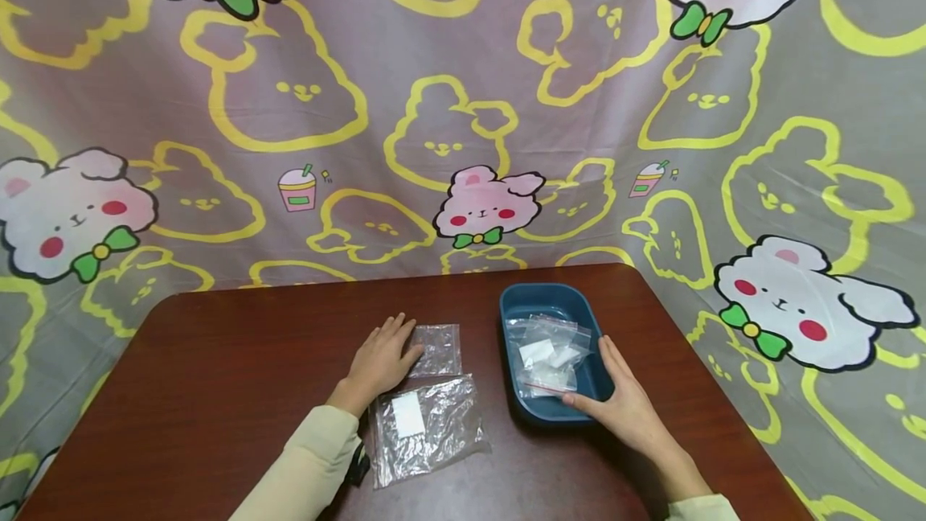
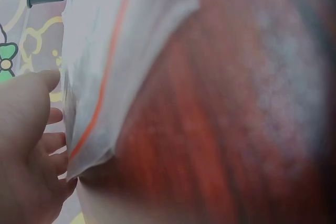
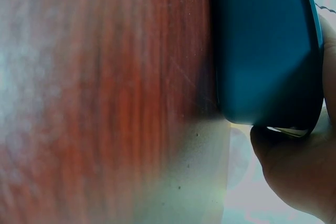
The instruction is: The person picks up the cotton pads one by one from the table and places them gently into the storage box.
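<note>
So the left grip (image 1: 379, 362) is loose and spread, lying at the edge of a small clear bag (image 1: 440, 350) on the brown surface (image 1: 239, 376), with a bigger clear bag (image 1: 450, 427) just on the near side. Right grip (image 1: 628, 404) has thumb and fingers holding the near right corner of a blue tub (image 1: 547, 300), zip bags (image 1: 553, 354) piled inside, over toward the right

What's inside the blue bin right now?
The blue bin holds a heap of clear plastic bags, with white pieces showing among them. The heap covers much of the floor; anything beneath it, and the exact bag count, can't be told.
</note>
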Action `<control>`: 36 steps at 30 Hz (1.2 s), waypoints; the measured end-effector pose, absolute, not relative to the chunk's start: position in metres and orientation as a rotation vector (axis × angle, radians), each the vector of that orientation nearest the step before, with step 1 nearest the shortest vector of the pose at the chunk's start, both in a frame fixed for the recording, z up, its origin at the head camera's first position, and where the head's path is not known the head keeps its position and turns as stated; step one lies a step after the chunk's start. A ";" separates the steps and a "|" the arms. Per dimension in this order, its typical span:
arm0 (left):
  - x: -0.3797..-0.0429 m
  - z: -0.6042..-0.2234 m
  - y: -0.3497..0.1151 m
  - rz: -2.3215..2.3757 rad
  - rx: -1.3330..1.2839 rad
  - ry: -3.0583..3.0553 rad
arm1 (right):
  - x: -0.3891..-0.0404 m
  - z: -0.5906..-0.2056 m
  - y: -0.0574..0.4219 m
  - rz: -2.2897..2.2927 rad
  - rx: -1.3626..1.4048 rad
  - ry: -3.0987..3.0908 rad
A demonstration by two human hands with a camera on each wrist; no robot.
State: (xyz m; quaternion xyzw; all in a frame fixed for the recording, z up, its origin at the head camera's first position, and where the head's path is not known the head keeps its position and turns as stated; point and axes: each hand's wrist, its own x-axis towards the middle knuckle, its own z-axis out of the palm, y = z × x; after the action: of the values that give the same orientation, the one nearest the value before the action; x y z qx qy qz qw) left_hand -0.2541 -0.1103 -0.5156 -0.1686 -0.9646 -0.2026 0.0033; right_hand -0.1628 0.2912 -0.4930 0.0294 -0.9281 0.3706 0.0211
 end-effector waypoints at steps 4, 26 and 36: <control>-0.255 -0.516 -0.111 -0.618 -0.535 -3.031 | -0.163 -0.492 0.292 1.149 0.090 -2.876; -0.256 -0.520 -0.112 -0.611 -0.534 -3.001 | -0.165 -0.491 0.292 1.141 0.081 -2.881; -0.255 -0.522 -0.113 -0.664 -0.526 -2.984 | -0.164 -0.490 0.291 1.157 0.069 -2.891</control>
State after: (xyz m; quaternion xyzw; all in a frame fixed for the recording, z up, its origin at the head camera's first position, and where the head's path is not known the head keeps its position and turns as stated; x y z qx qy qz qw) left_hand -0.2549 -0.1127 -0.5224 -0.1695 -0.9618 -0.2142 0.0199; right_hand -0.1639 0.2911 -0.4899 0.0223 -0.9282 0.3713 0.0135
